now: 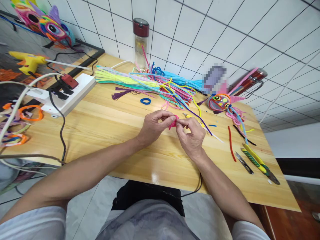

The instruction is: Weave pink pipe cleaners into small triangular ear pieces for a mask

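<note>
Pink pipe cleaner (173, 122), a short bent piece, sits pinched between both hands just above the middle of the wooden worktop (112, 140). The left hand (152, 126) has its fingers (168, 117) closed tight on one end, and the right hand (192, 135) has its fingers (183, 122) closed on the other, so that the two grips almost touch. With so little of the piece showing, it looks likely to slip out of a fingertip pinch, and its cut wire end could prick the skin. A yellow strand (197, 110) trails from the loose bundle of pipe cleaners (150, 83) to just beside the right hand and might snag and drag along with it. A black cable (197, 186) hangs at the near edge under the right forearm, where it could catch. Red pipe cleaner (231, 143), small snips (243, 162) and green-and-yellow pliers (257, 163) lie to the right, well apart from the hands. Farther back stand a bottle (140, 43) and a colourful mask figure (220, 101), with a blue ring (145, 101) nearer the bundle. To the left are a white power strip (65, 93) and a yellow glue gun (28, 62). The worktop is pale varnished wood set against a white tiled wall (225, 30).
</note>
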Demonstrator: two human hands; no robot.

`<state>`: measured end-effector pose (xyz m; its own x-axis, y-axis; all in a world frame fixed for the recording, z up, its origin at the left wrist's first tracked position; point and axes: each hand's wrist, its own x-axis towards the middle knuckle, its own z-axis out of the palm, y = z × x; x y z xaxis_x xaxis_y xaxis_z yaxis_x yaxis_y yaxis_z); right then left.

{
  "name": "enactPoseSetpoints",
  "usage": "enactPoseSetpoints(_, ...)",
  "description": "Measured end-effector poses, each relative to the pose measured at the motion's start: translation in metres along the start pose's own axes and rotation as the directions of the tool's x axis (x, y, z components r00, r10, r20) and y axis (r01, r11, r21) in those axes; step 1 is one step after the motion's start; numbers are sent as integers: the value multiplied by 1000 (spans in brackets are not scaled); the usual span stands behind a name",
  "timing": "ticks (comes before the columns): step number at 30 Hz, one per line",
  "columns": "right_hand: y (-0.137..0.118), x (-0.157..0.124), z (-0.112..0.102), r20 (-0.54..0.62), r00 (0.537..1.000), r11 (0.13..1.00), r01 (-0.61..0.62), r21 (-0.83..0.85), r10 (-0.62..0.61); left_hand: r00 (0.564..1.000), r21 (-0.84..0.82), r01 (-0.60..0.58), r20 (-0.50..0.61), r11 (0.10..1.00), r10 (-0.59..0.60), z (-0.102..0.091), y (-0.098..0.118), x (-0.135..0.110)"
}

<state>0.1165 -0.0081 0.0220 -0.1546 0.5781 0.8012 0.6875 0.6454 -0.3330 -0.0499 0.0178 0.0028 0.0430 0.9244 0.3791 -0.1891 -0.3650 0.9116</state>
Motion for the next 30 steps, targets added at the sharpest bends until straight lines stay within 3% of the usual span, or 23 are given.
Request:
enactPoseSetpoints(12,-1,0,-2,47,981,981,-192,22,190,998,-116,66,-9,991,-67,1,-1,2)
enactPoseSetpoints(19,6,-5,4,104,894,865,-448,227,435,993,-182,85,-63,980,-98,-3,4,11)
enactPoseSetpoints(30,13,-6,9,209,805,714,-590,377,555,979,-212,126,-131,969,-156,-12,-4,21)
